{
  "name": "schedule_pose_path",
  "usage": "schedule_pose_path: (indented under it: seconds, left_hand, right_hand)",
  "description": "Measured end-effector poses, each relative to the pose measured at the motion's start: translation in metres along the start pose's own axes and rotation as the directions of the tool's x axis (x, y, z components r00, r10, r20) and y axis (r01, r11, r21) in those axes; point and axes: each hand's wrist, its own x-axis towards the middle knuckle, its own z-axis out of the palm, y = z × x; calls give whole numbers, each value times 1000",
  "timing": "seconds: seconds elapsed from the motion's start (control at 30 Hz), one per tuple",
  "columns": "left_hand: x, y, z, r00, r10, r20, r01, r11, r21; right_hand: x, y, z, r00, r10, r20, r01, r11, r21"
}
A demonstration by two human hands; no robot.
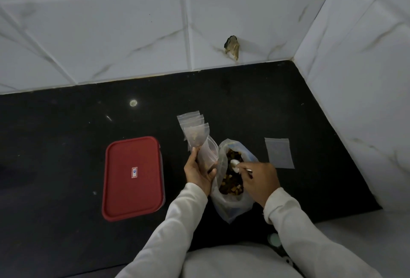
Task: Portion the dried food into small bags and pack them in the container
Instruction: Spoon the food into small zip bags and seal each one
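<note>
A large clear plastic bag [230, 204] lies open on the black counter, filled with brown dried food [231, 183]. My right hand [261, 181] grips a white spoon [235, 165] whose bowl sits over the food in the bag's mouth. Just left of the big bag, my left hand [198, 173] holds a small clear zip bag [207, 152] with its mouth open. Several small zip bags [193, 126] lie overlapped behind that hand. A container with a red lid [133, 177] and a white label stands shut at the left.
One flat empty zip bag [280, 153] lies on the counter [66, 144] to the right of the big bag. White marble tiled walls [155, 29] close the counter at the back and right. A chipped hole [232, 46] marks the back wall.
</note>
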Motion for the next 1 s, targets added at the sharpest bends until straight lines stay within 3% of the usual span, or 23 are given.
schedule_pose_path:
  seconds: [0.1, 0.2, 0.23, 0.33, 0.43, 0.57, 0.67, 0.77, 1.0]
  left_hand:
    - [-1, 0, -2, 1000, -1, -9, 1, 1000, -13]
    - [-1, -1, -5, 1000, -10, -18, 10, 1000, 2]
    - [0, -1, -6, 1000, -9, -21, 9, 1000, 7]
    - [1, -4, -5, 1000, 5, -19, -5, 1000, -1]
    - [2, -5, -5, 1000, 17, -6, -17, 999, -34]
    - [1, -5, -5, 1000, 14, -15, -15, 998, -59]
    - [2, -6, -4, 1000, 1, -15, -2, 998, -65]
    - [3, -5, -5, 1000, 9, -11, -10, 999, -52]
    - [-1, 0, -7, 1000, 17, -3, -17, 998, -58]
  right_hand:
    - [-4, 1, 2, 998, -45, -52, 41, 996, -78]
    - [-4, -3, 6, 975, -143, 170, 171, 971, -167]
    - [-4, -4, 9, 963, -204, 176, 235, 955, -179]
    - [-7, -4, 19, 953, -282, 109, 287, 957, -34]
    - [-14, -1, 28, 983, -178, 44, 172, 978, 118]
    - [-22, -8, 15, 982, 32, 187, -83, 960, 268]
    - [-17, -7, 2, 882, 197, 427, -345, 888, 304]
    - [-9, -8, -5, 800, 305, 517, -528, 767, 365]
    - [-14, -2, -18, 802, 345, 487, -553, 738, 387]
